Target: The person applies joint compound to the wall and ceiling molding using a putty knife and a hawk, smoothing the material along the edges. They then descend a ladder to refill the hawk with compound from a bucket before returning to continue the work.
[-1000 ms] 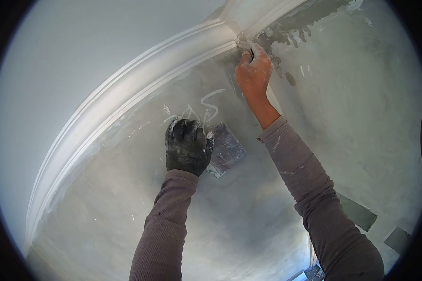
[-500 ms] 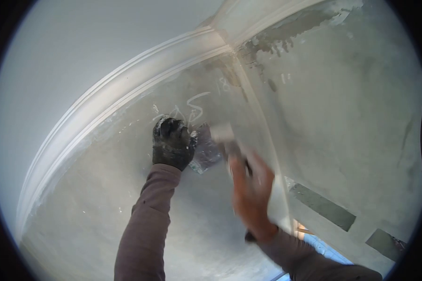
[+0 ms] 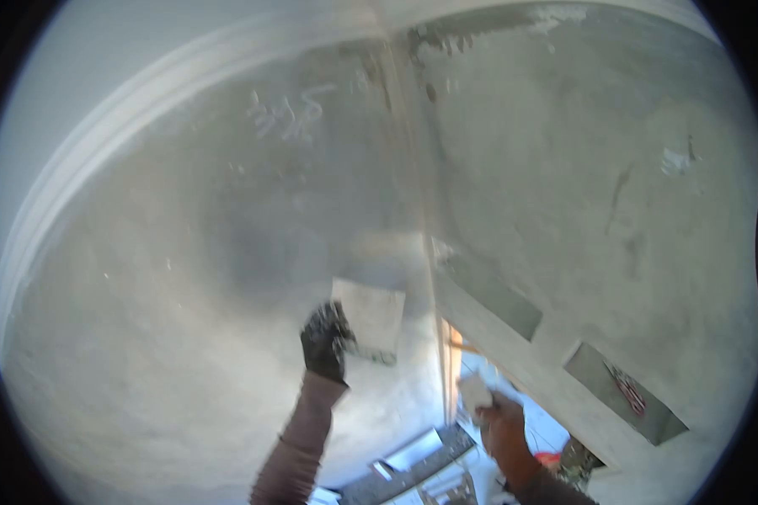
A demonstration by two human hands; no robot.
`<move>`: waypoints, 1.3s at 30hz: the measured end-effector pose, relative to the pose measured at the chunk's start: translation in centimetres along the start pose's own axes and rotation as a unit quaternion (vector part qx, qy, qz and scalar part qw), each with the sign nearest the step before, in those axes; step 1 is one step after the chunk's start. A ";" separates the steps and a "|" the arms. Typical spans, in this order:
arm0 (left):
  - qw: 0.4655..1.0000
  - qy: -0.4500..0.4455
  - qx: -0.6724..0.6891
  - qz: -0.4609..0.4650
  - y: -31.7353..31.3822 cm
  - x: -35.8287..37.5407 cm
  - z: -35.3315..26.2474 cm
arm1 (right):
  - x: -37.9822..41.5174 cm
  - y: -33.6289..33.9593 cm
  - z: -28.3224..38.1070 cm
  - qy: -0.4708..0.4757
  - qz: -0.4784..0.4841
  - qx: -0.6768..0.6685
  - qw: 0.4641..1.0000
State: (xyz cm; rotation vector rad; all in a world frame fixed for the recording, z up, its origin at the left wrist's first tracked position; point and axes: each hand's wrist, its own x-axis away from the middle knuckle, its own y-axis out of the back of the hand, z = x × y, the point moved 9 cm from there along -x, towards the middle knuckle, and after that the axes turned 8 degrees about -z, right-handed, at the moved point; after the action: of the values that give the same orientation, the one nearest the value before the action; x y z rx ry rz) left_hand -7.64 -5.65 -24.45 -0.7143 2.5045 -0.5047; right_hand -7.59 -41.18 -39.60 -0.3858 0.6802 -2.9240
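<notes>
My left hand (image 3: 325,341) wears a black glove smeared with pale compound. It grips a square, light plate (image 3: 369,320) by its left edge, and the plate's lower edge is stained. Lower right, my bare right hand (image 3: 505,425) is closed round a putty knife (image 3: 475,393) with a pale, broad blade; its handle is mostly hidden by the fingers. Both hands are in front of the grey plastered wall (image 3: 143,320), which bears chalk marks near the top.
A white cornice (image 3: 126,135) curves along the ceiling. On the right wall, a recess (image 3: 627,391) holds red-and-white wires, with another darker recess (image 3: 497,299) above left. A lit opening (image 3: 535,412) and a dirty plank (image 3: 408,471) appear below.
Both hands have come down, the right one farther and to the right with the putty knife. The square plate now faces me more fully. My view has tilted downward, showing the floor area.
</notes>
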 end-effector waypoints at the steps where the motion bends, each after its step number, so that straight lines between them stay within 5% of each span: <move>1: 0.987 0.095 0.106 -0.070 -0.6 5.5 2.2 | 0.9 -1.5 4.5 0.056 0.018 -0.023 0.998; 2: 0.973 0.150 0.169 -0.048 -1.2 9.8 4.5 | 0.7 -1.4 6.4 0.136 0.016 -0.017 0.990; 3: 0.967 0.170 0.165 -0.093 -0.6 13.8 6.7 | 1.3 -1.6 8.8 0.265 0.005 0.141 0.954; 5: 0.973 0.139 0.168 -0.078 -3.8 20.4 6.4 | 3.1 -2.5 10.8 0.308 -0.009 0.232 0.923; 7: 0.894 0.276 0.337 -0.104 -7.5 24.8 6.9 | 5.2 -5.8 12.0 0.193 0.081 -0.084 0.974; 8: 0.919 0.249 0.247 -0.179 -8.3 26.7 5.9 | 6.3 -5.9 11.8 0.189 0.083 -0.077 0.975; 11: 0.943 0.192 0.215 -0.168 -8.9 28.5 5.4 | 9.2 -6.3 10.3 0.193 0.093 0.021 0.976; 14: 0.979 0.096 0.055 -0.173 -9.1 27.7 4.1 | 11.5 -6.7 9.6 0.311 0.133 0.132 0.932; 18: 0.966 0.149 0.138 -0.157 -7.4 26.6 3.6 | 12.6 -5.6 7.5 0.338 0.191 0.192 0.901; 21: 0.966 -0.034 -0.246 -0.067 -8.0 25.2 -1.4 | 11.7 -3.3 5.4 0.305 0.135 0.224 0.916; 22: 0.966 -0.035 -0.247 -0.071 -7.9 25.6 -1.4 | 10.7 -2.0 4.7 0.216 0.104 0.215 0.947; 25: 0.982 -0.019 -0.170 -0.081 -7.2 27.6 -0.3 | 9.0 -2.0 4.9 0.154 0.095 0.077 0.980; 28: 0.978 0.122 -0.094 -0.142 -6.4 30.7 5.7 | 9.1 -3.5 3.9 0.057 0.140 -0.014 0.988; 31: 0.982 0.095 -0.102 -0.126 -5.1 30.3 5.5 | 10.3 -3.6 2.7 0.135 0.155 0.097 0.974; 32: 0.938 -0.093 -0.319 -0.102 -5.5 29.3 2.2 | 10.8 -4.3 3.5 0.220 0.192 0.191 0.937; 33: 0.973 0.080 -0.033 -0.214 -2.0 28.9 6.4 | 10.5 -3.6 2.7 0.219 0.196 0.191 0.937; 35: 0.959 0.000 -0.175 -0.221 1.2 27.1 4.6 | 10.1 -0.5 0.3 0.258 0.166 0.227 0.924; 36: 0.958 -0.002 -0.176 -0.226 2.5 26.8 4.1 | 8.6 1.9 -1.4 0.168 0.143 0.207 0.953; 38: 0.849 -0.144 -0.471 -0.191 2.6 26.3 0.7 | 8.3 2.1 0.2 0.052 0.082 0.120 0.988; 39: 0.849 -0.142 -0.472 -0.191 2.3 26.3 0.1 | 8.4 1.8 1.4 0.016 0.068 0.108 0.992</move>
State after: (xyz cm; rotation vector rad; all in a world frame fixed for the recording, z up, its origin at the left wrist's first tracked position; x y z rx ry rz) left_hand -28.10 -18.79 -34.66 -1.5192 2.2088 0.7549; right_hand -15.19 -44.81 -37.39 -0.2588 0.3704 -2.8389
